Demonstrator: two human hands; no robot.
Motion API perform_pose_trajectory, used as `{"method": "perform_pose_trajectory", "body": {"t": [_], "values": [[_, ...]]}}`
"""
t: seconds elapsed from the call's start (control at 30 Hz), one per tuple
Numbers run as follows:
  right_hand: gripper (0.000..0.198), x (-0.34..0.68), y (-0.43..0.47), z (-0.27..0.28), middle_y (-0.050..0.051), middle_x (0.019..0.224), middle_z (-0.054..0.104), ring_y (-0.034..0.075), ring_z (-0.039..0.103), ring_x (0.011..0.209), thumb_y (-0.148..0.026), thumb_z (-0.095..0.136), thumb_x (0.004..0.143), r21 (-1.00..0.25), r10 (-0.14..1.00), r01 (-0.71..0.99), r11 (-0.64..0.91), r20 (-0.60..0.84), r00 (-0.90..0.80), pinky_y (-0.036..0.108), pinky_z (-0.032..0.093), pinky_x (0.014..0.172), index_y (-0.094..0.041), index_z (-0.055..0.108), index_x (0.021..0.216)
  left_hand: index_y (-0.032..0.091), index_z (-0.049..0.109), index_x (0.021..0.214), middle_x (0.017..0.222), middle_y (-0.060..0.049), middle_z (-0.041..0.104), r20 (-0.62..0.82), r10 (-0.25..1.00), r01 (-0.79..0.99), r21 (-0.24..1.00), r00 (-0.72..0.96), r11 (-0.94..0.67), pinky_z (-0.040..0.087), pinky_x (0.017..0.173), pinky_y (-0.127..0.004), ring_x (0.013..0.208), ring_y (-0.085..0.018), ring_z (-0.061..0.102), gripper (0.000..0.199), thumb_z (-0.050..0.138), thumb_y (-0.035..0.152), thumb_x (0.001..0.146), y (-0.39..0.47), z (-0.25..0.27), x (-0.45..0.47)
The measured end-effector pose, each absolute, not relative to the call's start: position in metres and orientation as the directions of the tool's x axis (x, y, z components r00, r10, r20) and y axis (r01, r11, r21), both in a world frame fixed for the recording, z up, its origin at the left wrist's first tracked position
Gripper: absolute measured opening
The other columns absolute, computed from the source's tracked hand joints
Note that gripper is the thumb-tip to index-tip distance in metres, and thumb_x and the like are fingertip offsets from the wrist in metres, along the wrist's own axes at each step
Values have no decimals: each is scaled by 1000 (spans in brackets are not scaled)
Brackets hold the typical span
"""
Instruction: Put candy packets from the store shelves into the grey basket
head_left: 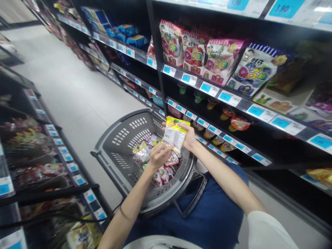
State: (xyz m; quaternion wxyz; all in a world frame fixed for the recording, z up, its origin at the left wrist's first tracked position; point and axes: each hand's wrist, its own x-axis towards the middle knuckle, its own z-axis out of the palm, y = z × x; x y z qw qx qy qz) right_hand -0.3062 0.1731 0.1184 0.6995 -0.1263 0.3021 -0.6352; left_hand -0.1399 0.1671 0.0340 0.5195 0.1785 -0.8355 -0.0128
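A yellow and white candy bag (174,135) is held up over the basket, its printed back with a barcode facing me. My right hand (188,135) is closed on the bag's right side, thumb in front; some of its fingertips show past the left edge. At the bag's lower edge my left hand (158,156) has its fingers curled and closed against the packaging. Below both hands, the grey shopping basket (121,135) contains several small colourful candy bags (141,152), partly covered by my left hand and forearm.
On the right shelf stand several fruit gummy bags (194,53), with jelly cups (240,123) one level lower. Blue packages (136,39) lie farther along. A left shelf (64,152) holds loose wrapped goods. Pale aisle floor (70,79) runs between. The basket's handle (193,199) hangs towards me.
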Motion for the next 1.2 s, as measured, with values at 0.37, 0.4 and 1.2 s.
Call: {"method": "perform_pose_trajectory", "body": {"t": [0.37, 0.4, 1.2], "values": [[44, -299, 178, 126, 8, 99, 76, 27, 70, 92, -56, 62, 83, -629, -955, 744, 225, -292, 43, 42, 59, 82, -17, 67, 104, 23, 64, 108, 91, -4, 66, 850, -328, -357, 181, -411, 916, 52, 84, -33, 89, -18, 64, 33, 72, 11, 78, 170, 43, -137], [45, -297, 179, 127, 8, 100, 76, 26, 70, 92, -57, 62, 83, -648, -951, 723, 238, -305, 40, 41, 59, 81, -18, 67, 103, 23, 63, 113, 96, -5, 65, 844, -334, -358, 185, -419, 915, 52, 85, -33, 92, -19, 64, 38, 73, 12, 77, 169, 42, -136], [55, -375, 192, 145, 0, 89, 73, 13, 67, 74, -43, 91, 57, -947, -833, -178, 266, -319, 452, 15, 51, 59, -14, 75, 101, 21, 73, 91, 99, -14, 73, 378, -526, -373, 408, -762, 833, 48, 102, -51, 108, -34, 64, 31, 52, 43, 88, 163, 19, -132]]}}
